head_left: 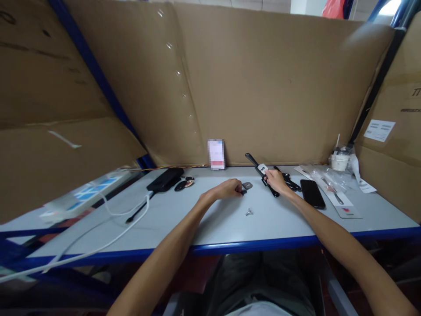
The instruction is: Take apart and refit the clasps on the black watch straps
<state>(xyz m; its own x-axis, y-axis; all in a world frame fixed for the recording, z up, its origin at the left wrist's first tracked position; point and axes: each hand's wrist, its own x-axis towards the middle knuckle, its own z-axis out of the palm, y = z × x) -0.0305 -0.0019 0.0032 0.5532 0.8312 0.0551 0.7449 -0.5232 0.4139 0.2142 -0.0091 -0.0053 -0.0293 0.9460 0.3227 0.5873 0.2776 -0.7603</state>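
My left hand (pixel 230 188) rests on the table with its fingers curled closed. Against its fingertips lies a small grey flat piece (pixel 247 185) with a dark part beside it; what the fingers grip is partly hidden. To the right, my right hand (pixel 275 181) pinches a small pale plate with dark marks (pixel 262 168). This plate lies over a long black bar-like piece (pixel 251 159), which slants beneath the fingers. A few small metal screws (pixel 249 212) sit on the tabletop in front of and between my hands.
A black smartphone (pixel 312 193), packaging (pixel 344 206) and a lidded cup (pixel 340 161) are to the right. A lit phone (pixel 216 154) leans on the cardboard wall (pixel 237 87). A black box (pixel 165 180), white cables (pixel 131 229) and power strip (pixel 88 193) are left.
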